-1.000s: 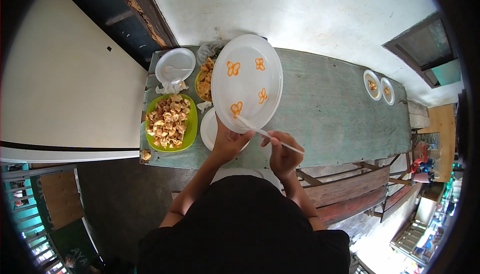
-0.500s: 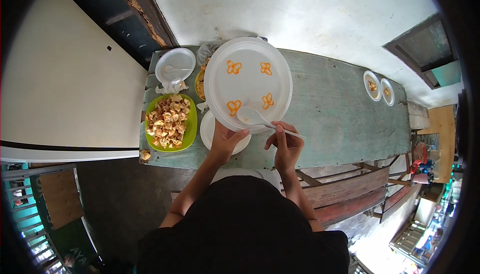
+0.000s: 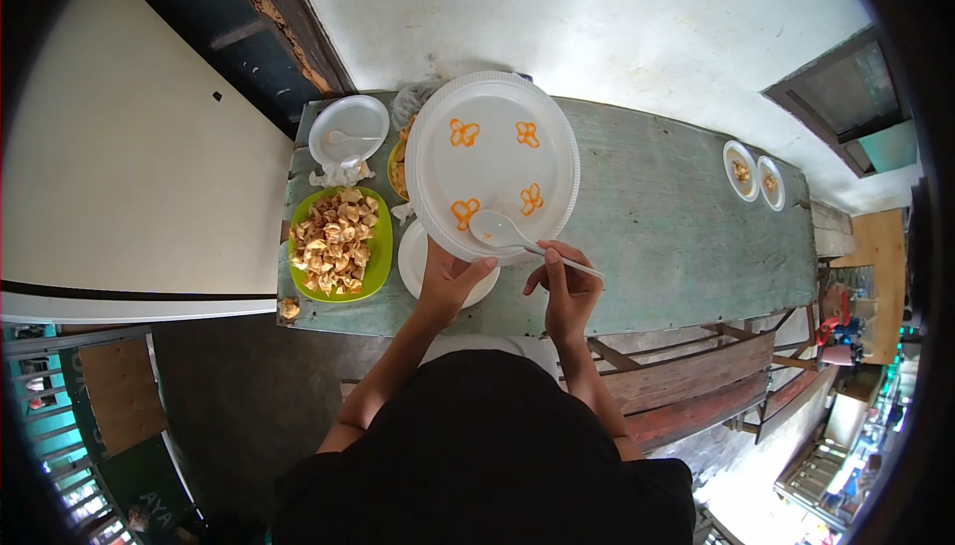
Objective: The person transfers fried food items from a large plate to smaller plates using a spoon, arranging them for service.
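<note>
My left hand grips the near edge of a large white plate, thumb on top and fingers hidden beneath. Orange butterfly-like outlines mark the plate's face, two in the far half and two in the near half. In my right hand, thumb and fingers are closed on the handle of a white plastic spoon. The spoon's bowl lies over the plate's near edge, close to the lower left outline, with a small orange smear in it. Below the held plate, a white plate rests partly covered on the table.
A green bowl of folded, fried-looking pieces stands on the left of the green table. Behind it is a white plate with a spoon. Two small plates with food sit far right. A wooden bench runs along the near side.
The held plate and the spoon have shifted very slightly left. Both hands keep their hold.
</note>
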Action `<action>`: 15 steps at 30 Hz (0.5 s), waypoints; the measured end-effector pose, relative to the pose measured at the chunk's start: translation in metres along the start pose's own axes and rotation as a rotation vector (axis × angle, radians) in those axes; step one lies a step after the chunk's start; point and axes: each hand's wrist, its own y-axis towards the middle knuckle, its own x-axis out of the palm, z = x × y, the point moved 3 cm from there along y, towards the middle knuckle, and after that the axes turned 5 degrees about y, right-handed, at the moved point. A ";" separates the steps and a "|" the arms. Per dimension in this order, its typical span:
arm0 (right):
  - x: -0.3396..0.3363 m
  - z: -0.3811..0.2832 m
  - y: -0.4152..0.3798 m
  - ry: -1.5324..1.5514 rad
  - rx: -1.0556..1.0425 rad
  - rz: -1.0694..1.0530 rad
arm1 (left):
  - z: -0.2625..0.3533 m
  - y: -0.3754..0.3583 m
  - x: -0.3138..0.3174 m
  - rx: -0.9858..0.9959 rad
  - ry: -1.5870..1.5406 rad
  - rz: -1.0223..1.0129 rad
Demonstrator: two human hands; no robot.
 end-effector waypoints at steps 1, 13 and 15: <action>-0.001 -0.001 0.000 -0.010 -0.004 -0.002 | 0.000 0.000 0.000 -0.004 0.002 0.004; -0.019 -0.012 0.010 0.189 -0.037 0.156 | 0.005 0.002 -0.003 -0.005 -0.101 0.090; -0.027 -0.009 0.015 0.208 -0.025 0.131 | 0.007 0.002 -0.005 -0.042 -0.143 0.093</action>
